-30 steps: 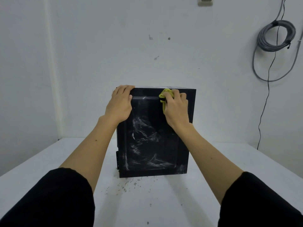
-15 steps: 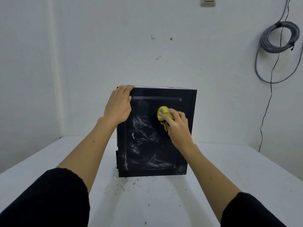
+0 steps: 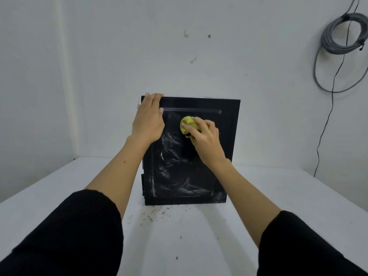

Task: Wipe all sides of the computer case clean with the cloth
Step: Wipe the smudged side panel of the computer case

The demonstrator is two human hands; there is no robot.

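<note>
Entering from the lower corners of the frame: two black sleeves (image 3: 65,234), forearms bare. White table (image 3: 59,192), lower half of frame, carrying dark specks (image 3: 151,216) just before the case's base. Computer case (image 3: 227,148), black, upright at centre frame, its facing panel streaked with white smears (image 3: 171,156) mostly on the left and lower parts. Left hand (image 3: 148,120), fingers hooked over the case's upper left corner, thumb on the panel. Right hand (image 3: 205,138), fingers curled around a bunched yellow cloth (image 3: 187,124), pressing it against the panel's upper middle. White wall behind; grey coiled cable (image 3: 338,36) hanging at upper right.
</note>
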